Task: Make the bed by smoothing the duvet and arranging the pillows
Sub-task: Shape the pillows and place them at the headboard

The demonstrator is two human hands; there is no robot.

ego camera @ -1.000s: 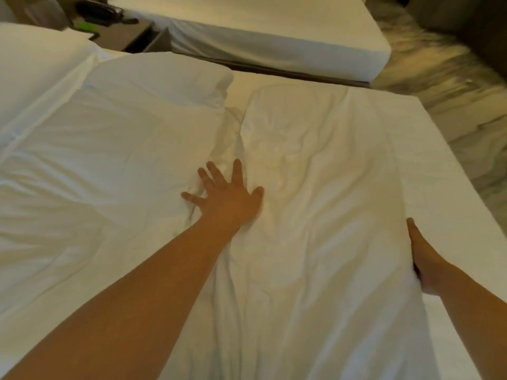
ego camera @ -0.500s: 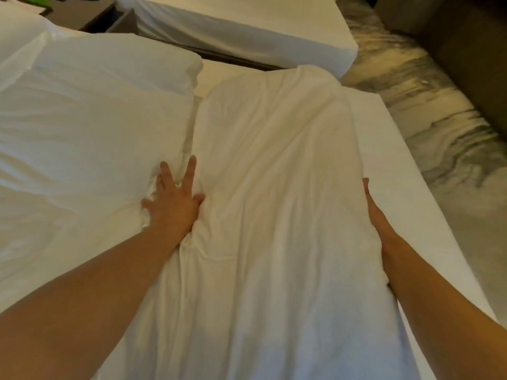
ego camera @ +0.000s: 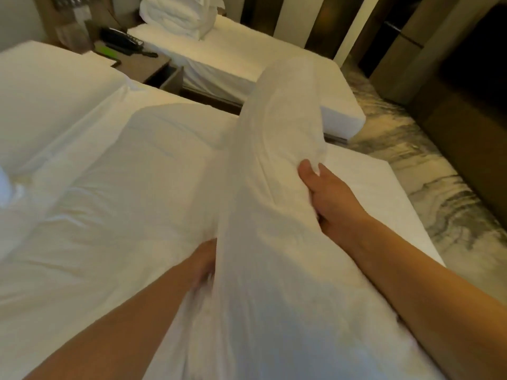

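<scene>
A long white pillow (ego camera: 277, 149) is lifted off the bed, tilted with its far end raised. My right hand (ego camera: 326, 198) grips its right edge, fingers dug into the fabric. My left hand (ego camera: 204, 263) is under its left side, mostly hidden by the cloth and blurred. The white duvet (ego camera: 109, 209) lies rumpled across the bed to the left. Another white pillow (ego camera: 52, 86) lies flat at the head of the bed, far left. The bare mattress sheet (ego camera: 384, 193) shows to the right of my right hand.
A second bed (ego camera: 247, 58) stands beyond, with a folded white duvet (ego camera: 175, 15) piled on it. Between the beds is a brown nightstand (ego camera: 148, 64) with a black phone (ego camera: 120, 39). Marbled floor (ego camera: 428, 165) runs along the right, beside dark cabinets (ego camera: 466, 100).
Both hands went from pressing flat on the pillow's sides to gripping it and raising it off the bed. The camera view has tilted up, so the second bed and nightstand show more.
</scene>
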